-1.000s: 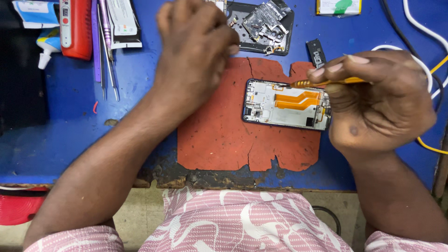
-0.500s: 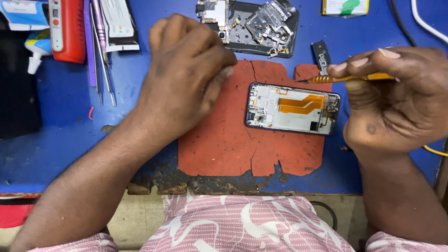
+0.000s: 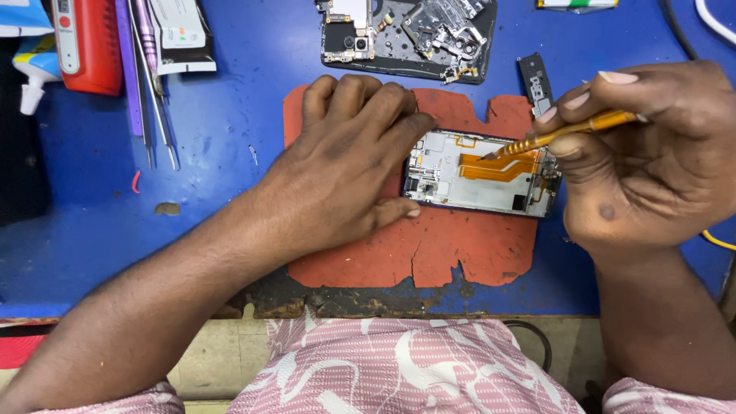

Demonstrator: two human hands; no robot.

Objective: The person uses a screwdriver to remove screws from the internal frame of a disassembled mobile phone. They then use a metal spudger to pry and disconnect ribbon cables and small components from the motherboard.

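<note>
An opened phone frame [image 3: 468, 178] with an orange flex cable lies on a worn red mat [image 3: 460, 245]. My left hand [image 3: 345, 165] rests flat on the mat, fingers touching the phone's left end and steadying it. My right hand [image 3: 652, 161] pinches an orange pry tool [image 3: 567, 134]; the tool's tip touches the flex cable near the phone's middle.
A black phone back [image 3: 406, 38] with loose boards and metal parts lies at the top. A small black part [image 3: 534, 80] sits beside the mat. Tweezers [image 3: 149, 84], a red device [image 3: 84, 42] and a glue tube [image 3: 34, 73] lie at the top left on the blue bench [image 3: 215, 169].
My left hand slid right and down onto the mat until it reached the phone's left end. My right hand brought the tool's tip down onto the flex cable.
</note>
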